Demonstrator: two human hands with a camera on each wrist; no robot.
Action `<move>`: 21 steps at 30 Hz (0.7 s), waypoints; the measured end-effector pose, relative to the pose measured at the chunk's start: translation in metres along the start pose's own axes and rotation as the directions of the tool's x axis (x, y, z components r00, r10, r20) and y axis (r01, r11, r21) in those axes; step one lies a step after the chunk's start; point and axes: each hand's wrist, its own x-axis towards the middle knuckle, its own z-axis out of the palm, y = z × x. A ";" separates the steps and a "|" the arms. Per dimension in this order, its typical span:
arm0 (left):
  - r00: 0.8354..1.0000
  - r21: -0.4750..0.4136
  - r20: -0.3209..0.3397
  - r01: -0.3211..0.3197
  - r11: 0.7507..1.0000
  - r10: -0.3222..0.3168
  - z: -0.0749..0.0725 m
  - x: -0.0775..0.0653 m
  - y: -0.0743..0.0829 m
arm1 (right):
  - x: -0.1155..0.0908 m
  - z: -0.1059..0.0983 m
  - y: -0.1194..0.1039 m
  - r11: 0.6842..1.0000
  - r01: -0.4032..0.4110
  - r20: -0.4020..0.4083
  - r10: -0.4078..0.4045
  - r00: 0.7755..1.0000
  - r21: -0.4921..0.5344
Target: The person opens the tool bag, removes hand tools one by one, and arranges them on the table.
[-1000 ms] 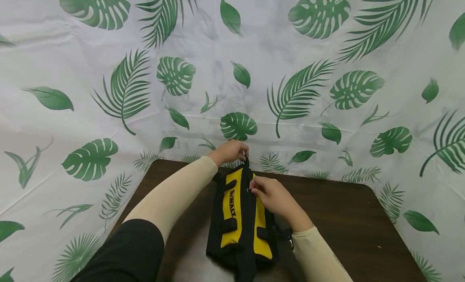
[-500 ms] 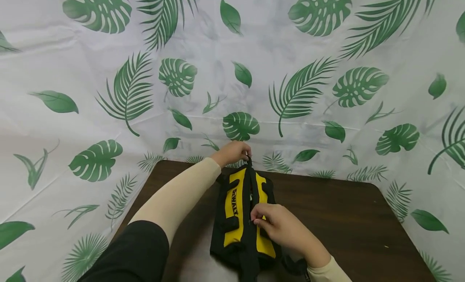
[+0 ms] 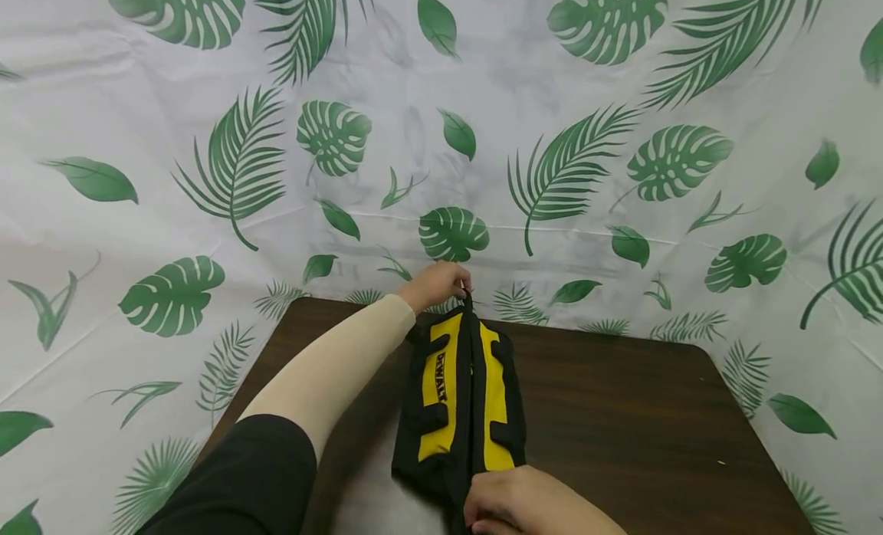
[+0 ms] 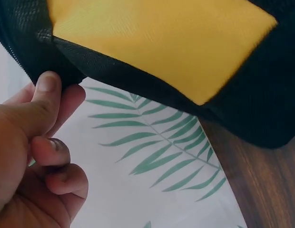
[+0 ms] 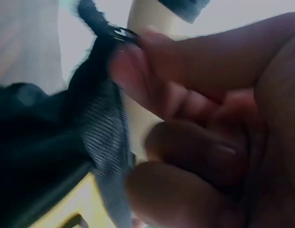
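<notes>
A black and yellow DeWalt tool bag (image 3: 438, 435) lies lengthwise on the table, with a zipper (image 3: 472, 389) along its top. At the far end, my left hand (image 3: 436, 283) pinches the black fabric end tab (image 4: 66, 76) between thumb and index finger; the other fingers curl loosely in the left wrist view. At the near end, my right hand (image 3: 531, 504) pinches the small metal zipper pull (image 5: 121, 33), blurred in the right wrist view. A narrow slit shows along the zipper behind it. What lies inside the bag is too dark to tell.
The dark brown table (image 3: 621, 420) extends to the right of the bag. A white cloth with green leaf prints (image 3: 393, 236) hangs behind and beside the table. Black straps (image 3: 431, 417) are sewn on the bag's sides.
My right hand has drawn the zipper pull from near the bag's far end to its near end, towards me. My left hand keeps its pinch on the far tab.
</notes>
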 end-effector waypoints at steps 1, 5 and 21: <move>1.000 0.002 -0.001 0.003 1.000 -0.003 0.000 0.000 0.000 | 0.000 0.000 -0.001 1.000 0.003 0.009 -0.003 1.000 -0.005; 1.000 0.006 0.002 0.021 1.000 -0.021 0.003 -0.001 0.000 | -0.002 -0.002 0.000 0.999 -0.033 0.020 0.033 0.999 -0.013; 0.999 0.014 -0.018 -0.037 0.999 0.037 0.012 -0.038 0.012 | 0.008 -0.020 0.008 0.979 -0.204 0.037 0.205 0.978 -0.020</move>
